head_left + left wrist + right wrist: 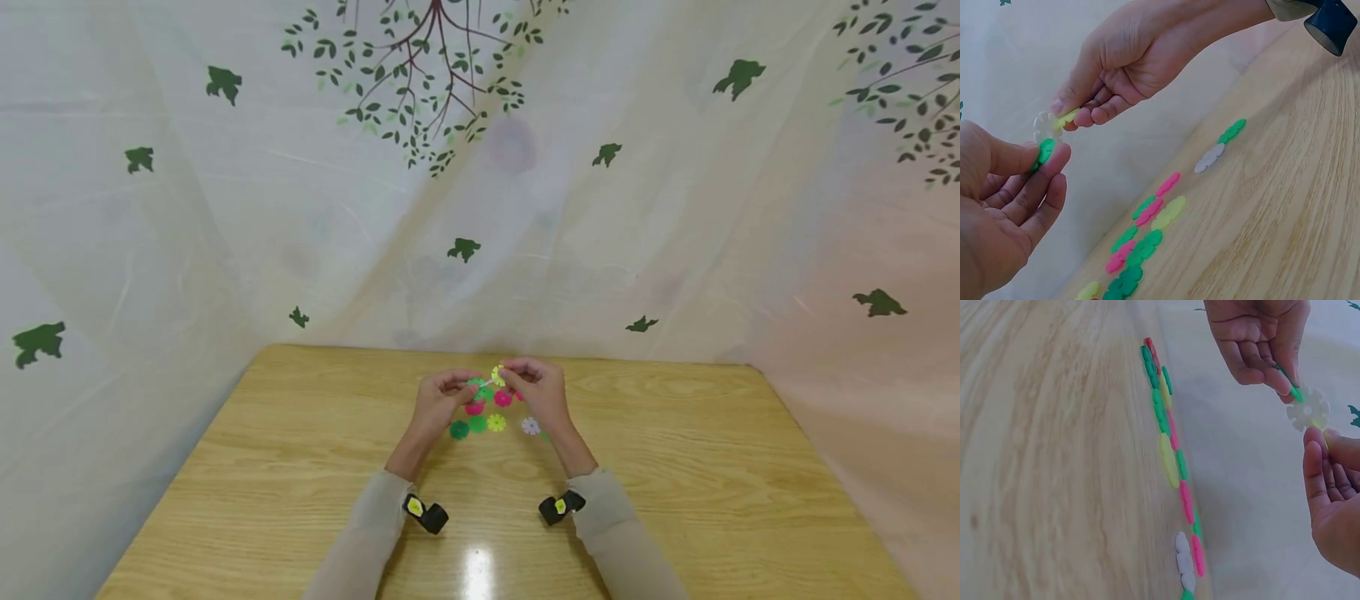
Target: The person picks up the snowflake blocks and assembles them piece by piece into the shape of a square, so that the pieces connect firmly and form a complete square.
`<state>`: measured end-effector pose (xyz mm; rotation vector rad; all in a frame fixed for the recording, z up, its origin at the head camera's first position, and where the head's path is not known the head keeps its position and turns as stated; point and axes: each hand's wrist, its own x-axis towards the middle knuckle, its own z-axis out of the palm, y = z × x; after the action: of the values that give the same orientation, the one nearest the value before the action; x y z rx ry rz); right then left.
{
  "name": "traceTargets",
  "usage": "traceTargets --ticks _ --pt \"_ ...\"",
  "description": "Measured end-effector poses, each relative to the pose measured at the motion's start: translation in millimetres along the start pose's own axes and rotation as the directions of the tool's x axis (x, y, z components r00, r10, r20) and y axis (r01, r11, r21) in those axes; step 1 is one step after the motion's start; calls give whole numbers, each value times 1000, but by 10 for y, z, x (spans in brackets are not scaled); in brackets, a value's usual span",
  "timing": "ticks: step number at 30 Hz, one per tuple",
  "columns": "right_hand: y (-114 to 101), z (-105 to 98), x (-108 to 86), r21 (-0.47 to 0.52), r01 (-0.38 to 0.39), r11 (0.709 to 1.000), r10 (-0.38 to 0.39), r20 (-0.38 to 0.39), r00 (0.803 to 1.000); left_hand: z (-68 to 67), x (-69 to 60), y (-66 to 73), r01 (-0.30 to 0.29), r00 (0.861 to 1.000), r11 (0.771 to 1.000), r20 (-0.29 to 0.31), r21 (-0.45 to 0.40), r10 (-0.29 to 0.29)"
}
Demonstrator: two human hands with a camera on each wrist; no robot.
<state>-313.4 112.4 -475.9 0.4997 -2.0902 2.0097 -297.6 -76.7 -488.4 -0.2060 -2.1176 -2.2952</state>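
Note:
My left hand (pixel 438 405) pinches a green notched plastic disc (pixel 1046 150) between thumb and fingers. A white notched disc (pixel 1308 409) stands edge-on to the green one and joins or touches it at the rim. On the white disc's other side, my right hand (pixel 542 393) pinches a yellow notched disc (pixel 1067 118) against its edge. Fingers cover parts of the green and yellow discs, so how far the slots are pushed together cannot be seen. Both hands are raised above the table, close to each other.
Loose discs lie flat on the wooden table (pixel 300 467) below the hands: a yellow disc (pixel 497 423), a dark green disc (pixel 459 430), a pink disc (pixel 503 398), a pale lilac disc (pixel 530 426) and several others. A printed cloth (pixel 360 250) hangs behind the table.

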Motion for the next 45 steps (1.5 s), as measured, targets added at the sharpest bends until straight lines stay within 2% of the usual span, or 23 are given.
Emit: traceTargets --ticks 6,12,16,22,28,35,37,41,45 --pt "14 -55 13 -20 -27 999 28 31 999 -10 -1 48 42 999 998 14 42 -43" --pt "21 -101 36 -57 -50 997 56 96 994 -38 -16 110 84 992 993 85 77 -91" --pt "19 -105 35 -69 -63 996 72 134 988 -33 -9 90 101 985 992 132 78 -110" --pt "-30 -84 16 -84 -104 991 119 197 973 -9 6 41 119 984 990 127 69 -128" --pt "-35 -53 19 -101 -93 991 114 230 967 -10 9 31 121 982 987 132 104 -134" --pt "-89 -7 30 -108 -74 991 99 241 965 -29 -5 34 151 972 988 182 18 -151" --pt "-108 -15 35 -132 -77 988 108 249 962 -42 -7 32 156 971 988 181 5 -155" --pt "-97 -75 69 -239 -84 967 151 280 948 -73 4 29 162 975 987 153 -10 -158" --pt "-98 -155 102 -351 -50 935 183 355 917 -96 15 36 164 978 986 135 -21 -160"
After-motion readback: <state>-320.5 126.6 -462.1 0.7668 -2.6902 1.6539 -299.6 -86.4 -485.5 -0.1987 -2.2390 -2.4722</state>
